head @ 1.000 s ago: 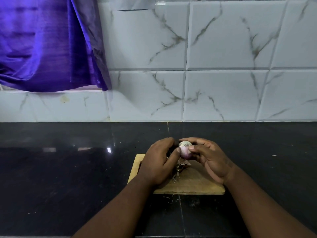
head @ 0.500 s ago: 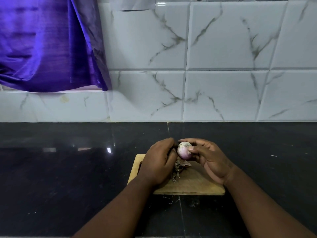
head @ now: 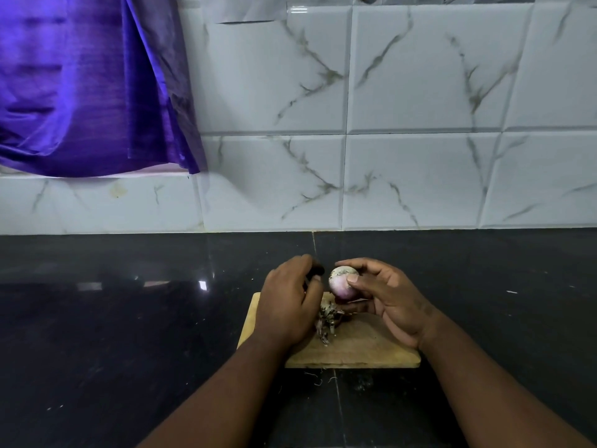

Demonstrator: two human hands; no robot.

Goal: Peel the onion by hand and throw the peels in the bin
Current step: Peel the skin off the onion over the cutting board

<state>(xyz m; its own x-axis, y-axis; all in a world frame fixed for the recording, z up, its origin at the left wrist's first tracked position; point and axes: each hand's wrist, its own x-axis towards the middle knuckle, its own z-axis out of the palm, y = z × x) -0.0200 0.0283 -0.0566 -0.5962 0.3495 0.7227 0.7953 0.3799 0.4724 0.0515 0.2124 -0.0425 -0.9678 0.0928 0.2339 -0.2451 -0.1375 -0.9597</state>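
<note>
Purple cloth [head: 87, 85] hangs at upper left against the marbled wall tiles [head: 420, 76]; it plays no part in the work. The dark desk [head: 113, 334] runs across the lower frame, with a wooden cutting board [head: 361, 350] near its middle.

Left hand [head: 287, 305]: curled over the left part of the board, palm down, fingers bent inward toward the onion. It sits just beside the onion, but contact cannot be confirmed. Something dark shows at the fingertips, possibly a scrap of skin; whether the hand is pinching it cannot be told.

Peels [head: 328, 318]: a small pile of dry, papery scraps on the board, between the two hands and just below the onion. A few stray threads lie on the desk just in front of the board's near edge.

Onion [head: 343, 282]: held above the board, mostly stripped, pale at the top and pinkish-purple lower down.

Right hand [head: 387, 299]: closed on the onion, thumb on its near side, fingers wrapped over the top and far side.

Step in hand, as judged: late peeling, with the last bits of skin being cleared.

Next move likely calls for checking the onion for leftover skin, then gathering the pile and the stray threads. No bin is in view, so the scraps will have to be carried out of frame.
</note>
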